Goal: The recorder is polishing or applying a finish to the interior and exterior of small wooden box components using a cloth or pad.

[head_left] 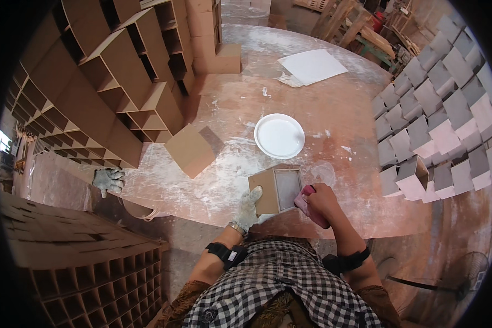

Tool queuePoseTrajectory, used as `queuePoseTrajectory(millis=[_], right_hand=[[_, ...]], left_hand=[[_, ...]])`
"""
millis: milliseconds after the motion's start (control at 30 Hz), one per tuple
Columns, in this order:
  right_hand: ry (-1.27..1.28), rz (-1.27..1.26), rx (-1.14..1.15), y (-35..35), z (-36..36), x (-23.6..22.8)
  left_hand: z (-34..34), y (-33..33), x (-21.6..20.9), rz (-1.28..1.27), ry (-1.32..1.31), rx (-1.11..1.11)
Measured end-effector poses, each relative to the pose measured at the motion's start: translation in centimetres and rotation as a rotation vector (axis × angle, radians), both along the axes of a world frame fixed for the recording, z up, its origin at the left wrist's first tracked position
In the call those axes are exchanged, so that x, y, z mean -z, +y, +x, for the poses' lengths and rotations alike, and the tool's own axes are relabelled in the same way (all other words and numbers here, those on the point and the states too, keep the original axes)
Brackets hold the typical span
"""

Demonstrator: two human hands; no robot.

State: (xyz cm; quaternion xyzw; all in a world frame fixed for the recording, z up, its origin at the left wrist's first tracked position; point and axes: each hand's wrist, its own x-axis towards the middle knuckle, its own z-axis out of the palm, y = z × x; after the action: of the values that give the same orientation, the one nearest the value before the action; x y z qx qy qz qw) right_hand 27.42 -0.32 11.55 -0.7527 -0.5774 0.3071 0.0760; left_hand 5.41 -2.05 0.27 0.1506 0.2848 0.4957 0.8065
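My left hand [247, 211], in a pale work glove, grips the near left side of a small brown board box [263, 186]. The box lies on the table in front of me, with its framed greyish-white face toward the right. In my bare right hand [323, 201] is a pink sponge-like pad [303, 201], its edge at the right rim of the box. Just beyond the box sits a round white dish [279, 136] that looks shallow. Another brown box [190, 151] rests to the left of the dish.
Stacked brown open boxes [127, 65] rise at the left, and rows of grey boxes [421, 128] at the right. A white sheet [312, 66] lies on the far side of the smeared table [344, 109]. A spare glove [109, 181] lies at the left edge. A fan [473, 270] stands lower right.
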Motion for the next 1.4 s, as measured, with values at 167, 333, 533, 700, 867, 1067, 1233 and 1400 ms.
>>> queuePoseTrajectory(millis=[167, 333, 533, 700, 867, 1067, 1233, 1400], right_hand=[[0.093, 0.051, 0.015, 2.0, 0.7, 2.0], [0.22, 0.245, 0.271, 6.5, -0.4, 4.9], [0.398, 0.255, 0.36, 5.2, 1.7, 6.9], [0.139, 0.018, -0.028, 1.6, 5.4, 5.3], [0.786, -0.135, 0.324, -0.4, 7.0, 5.4], [1.231, -0.221, 0.592, -2.2, 8.9, 8.2], [1.638, -0.244, 0.888, -2.6, 7.6, 11.3], [1.663, -0.084, 0.717, -1.6, 4.7, 12.5]], left_hand=[[-0.4, 0.8, 0.8, -0.112, 0.122, -0.014], [0.9, 0.7, 0.1, -0.11, 0.099, -0.059], [1.7, 0.3, -1.1, -0.117, 0.109, -0.089], [1.8, 0.3, -1.1, -0.029, 0.06, -0.071], [1.6, 0.3, -1.7, -0.041, 0.166, -0.016], [-0.1, 0.6, -5.8, -0.072, -0.038, -0.147], [-2.7, 0.5, -8.8, 0.065, 0.167, -0.087], [-2.7, 0.5, -8.0, 0.007, 0.271, -0.044]])
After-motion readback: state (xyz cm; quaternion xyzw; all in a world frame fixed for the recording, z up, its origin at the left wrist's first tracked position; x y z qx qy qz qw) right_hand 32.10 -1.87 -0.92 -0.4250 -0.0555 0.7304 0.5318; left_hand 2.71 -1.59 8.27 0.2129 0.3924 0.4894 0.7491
